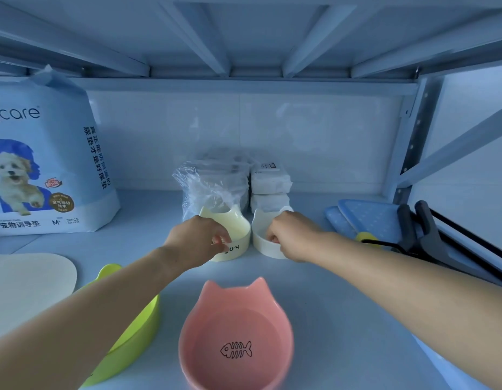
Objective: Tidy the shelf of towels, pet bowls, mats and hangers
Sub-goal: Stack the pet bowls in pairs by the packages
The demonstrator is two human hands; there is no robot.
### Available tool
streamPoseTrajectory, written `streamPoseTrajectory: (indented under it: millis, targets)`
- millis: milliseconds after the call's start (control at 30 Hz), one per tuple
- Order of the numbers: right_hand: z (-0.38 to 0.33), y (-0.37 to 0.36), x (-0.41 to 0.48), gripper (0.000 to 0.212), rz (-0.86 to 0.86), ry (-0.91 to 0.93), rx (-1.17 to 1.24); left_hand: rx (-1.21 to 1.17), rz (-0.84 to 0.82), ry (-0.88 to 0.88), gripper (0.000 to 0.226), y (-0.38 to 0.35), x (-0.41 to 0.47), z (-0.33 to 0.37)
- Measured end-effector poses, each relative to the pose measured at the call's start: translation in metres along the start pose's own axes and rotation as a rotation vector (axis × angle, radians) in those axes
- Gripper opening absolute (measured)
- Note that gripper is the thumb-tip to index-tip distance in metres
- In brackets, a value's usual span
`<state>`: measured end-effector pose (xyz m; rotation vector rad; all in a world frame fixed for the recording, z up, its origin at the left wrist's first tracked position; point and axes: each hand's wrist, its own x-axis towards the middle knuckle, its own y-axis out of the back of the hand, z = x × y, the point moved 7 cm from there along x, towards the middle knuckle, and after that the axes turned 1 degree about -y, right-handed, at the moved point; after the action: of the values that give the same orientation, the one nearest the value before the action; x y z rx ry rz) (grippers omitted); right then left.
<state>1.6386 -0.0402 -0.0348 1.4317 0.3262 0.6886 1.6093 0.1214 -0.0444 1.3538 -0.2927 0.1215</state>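
Two hands reach mid-shelf (314, 291), the left hand (199, 237) pinching the near rim of the cream bowl (238, 235) and the right hand (289, 235) curled over the touching white bowl's (262, 240) rim, behind the pink bowl (235, 333).

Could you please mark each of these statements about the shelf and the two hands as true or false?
1. The left hand grips the rim of the cream bowl. True.
2. The right hand is holding the pink bowl. False: it grips the white bowl; the pink bowl stands untouched near the front.
3. A fish skeleton is drawn inside the pink bowl. True.
4. The green bowl is stacked inside the cream bowl. False: it sits apart at the front left, partly under the left forearm.
5. The dark hangers lie on the left side of the shelf. False: they lie on the right, over the blue mats.
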Motion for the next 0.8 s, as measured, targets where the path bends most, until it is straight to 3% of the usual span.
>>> streamPoseTrajectory:
  millis: [400, 533, 600, 667, 800]
  targets:
    - [-0.005, 0.002, 0.000, 0.043, 0.001, -0.011, 0.047, -0.023, -0.092, 0.003, 0.010, 0.005, 0.001, -0.012]
    - [-0.003, 0.002, -0.006, 0.031, -0.013, -0.057, 0.144, -0.002, -0.091, -0.063, 0.008, 0.006, -0.008, -0.018]
    - [-0.003, 0.013, -0.011, 0.005, 0.021, -0.073, 0.223, -0.006, -0.081, -0.081, 0.019, 0.010, -0.015, -0.023]
    - [-0.009, 0.028, -0.018, 0.024, 0.078, -0.066, 0.309, -0.022, -0.047, -0.112, 0.033, 0.019, -0.022, -0.026]
    - [-0.038, 0.055, -0.039, 0.027, 0.163, -0.011, 0.429, -0.121, 0.019, -0.203, 0.027, 0.047, -0.041, -0.019]
